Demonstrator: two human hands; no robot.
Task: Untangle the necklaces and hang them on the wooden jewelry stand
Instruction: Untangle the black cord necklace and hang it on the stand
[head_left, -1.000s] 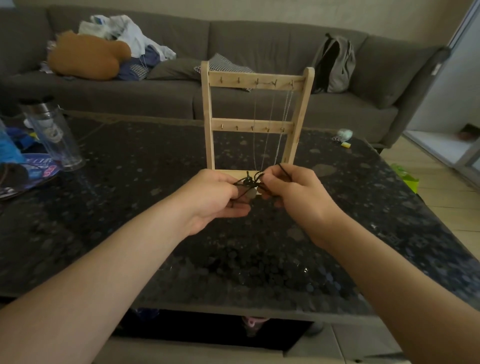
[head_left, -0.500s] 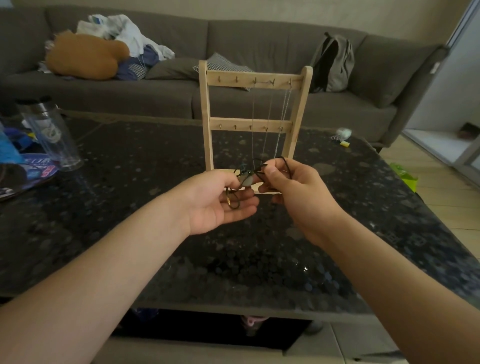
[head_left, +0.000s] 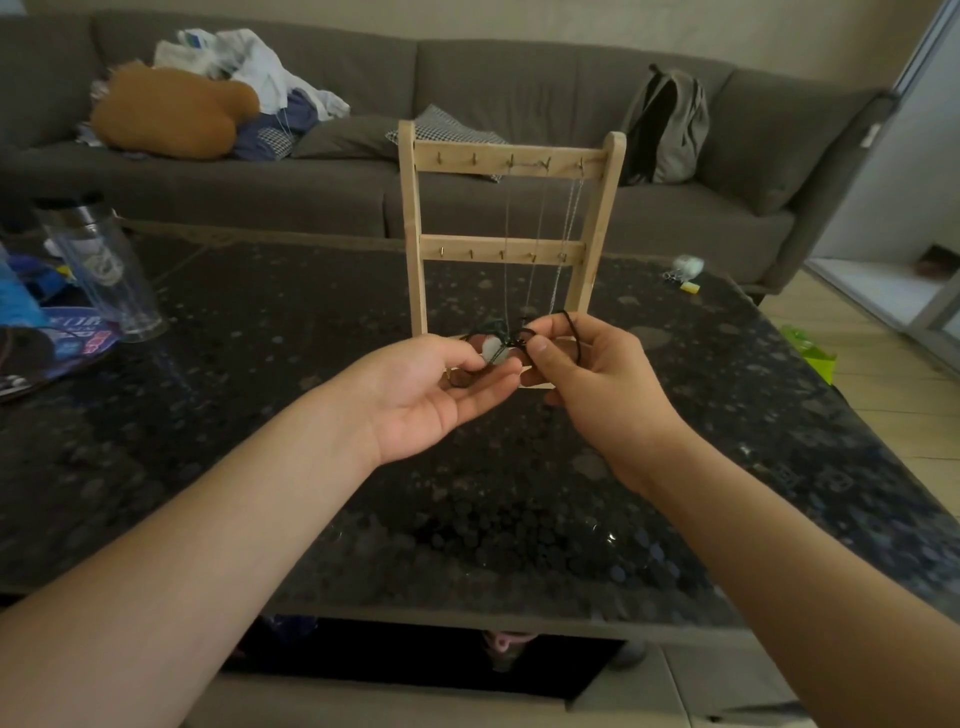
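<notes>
So, the black cord necklace (head_left: 515, 340) is held up off the table (head_left: 260, 415) as a knotted clump between both hands, right in front of the foot of the wooden jewelry stand (head_left: 511, 161), which is stood at 12 o'clock from the hands. The left hand (head_left: 436, 395) is turned palm up and cupped, with the pale pendant (head_left: 493, 351) pinched between thumb and fingertips, probably so the heavy bit is kept steady and stopped from swinging while the knot gets worked. The right hand (head_left: 587, 384) is curled, the cord nipped between thumb and forefinger just beside the knot. A loose loop is draped over its fingers toward 1 o'clock, likely so the slack is kept out of the snarl. Three thin chains (head_left: 573, 213) are already hung from hooks on the 3 o'clock half of the top rail, so the job can be guessed to be well along. Hooks toward 9 o'clock are left bare, so a spot is there for this one. The clump is held very near the hanging chains though, and could easily get caught in them. A clear tumbler (head_left: 104, 265) is parked at 9 o'clock, well apart.
</notes>
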